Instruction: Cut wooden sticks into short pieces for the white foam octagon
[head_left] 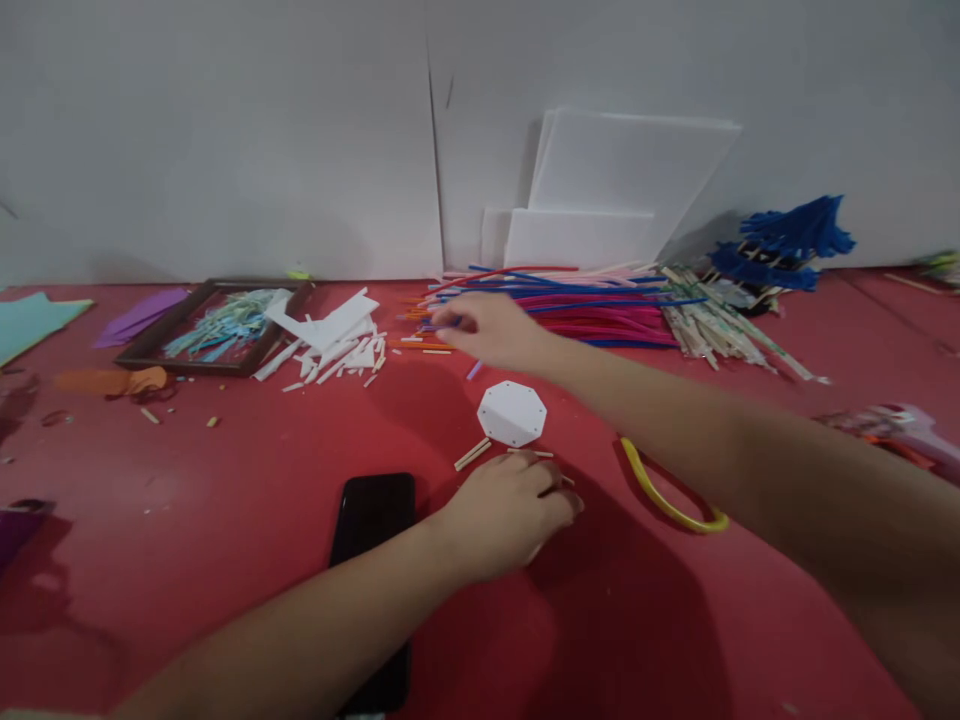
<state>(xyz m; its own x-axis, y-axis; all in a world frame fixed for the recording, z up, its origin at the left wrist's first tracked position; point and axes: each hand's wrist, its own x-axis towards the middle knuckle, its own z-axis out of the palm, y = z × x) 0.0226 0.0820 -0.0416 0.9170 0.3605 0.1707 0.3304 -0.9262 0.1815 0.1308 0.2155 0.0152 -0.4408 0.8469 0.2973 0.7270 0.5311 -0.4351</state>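
My left hand (514, 515) is low over the red table, its fingers curled downward beside some short wooden sticks (472, 455); what it holds, if anything, is hidden under the fingers. Just beyond it lies a white octagonal card (512, 413) with small holes near its edge. My right hand (487, 328) reaches over the left end of a pile of coloured pipe cleaners (600, 315), thumb and fingers bent with a gap between them. Nothing shows in its grasp. A small lilac piece (475, 370) lies below that hand.
A black phone (375, 515) lies under my left forearm. White scraps (337, 340) and a brown frame (187, 367) are at the back left. Right of centre is a yellow curved strip (667, 505). White boards (630, 165) lean on the wall, near a blue fringed model (799, 235).
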